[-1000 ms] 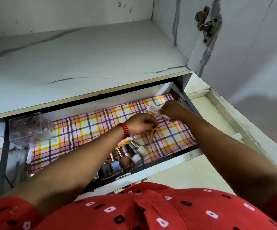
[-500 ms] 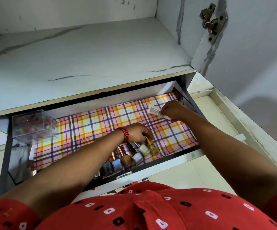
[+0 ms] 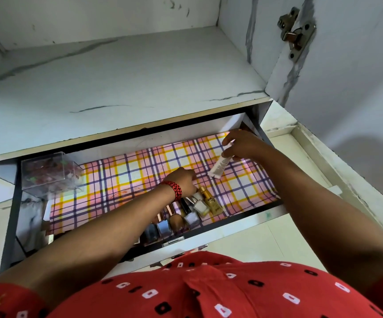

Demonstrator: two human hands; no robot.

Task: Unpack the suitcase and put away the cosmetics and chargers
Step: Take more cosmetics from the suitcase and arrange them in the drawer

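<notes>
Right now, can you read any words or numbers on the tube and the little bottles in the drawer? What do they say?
No text here can be read.
On the white tube held by the right hand: rows of dark print, too blurred to read.
On the gold bottle: a dark mark near its lower end, too small to read.
On the row of small bottles: no print that can be made out.

Soft daylight, wide-angle edge distortion
</notes>
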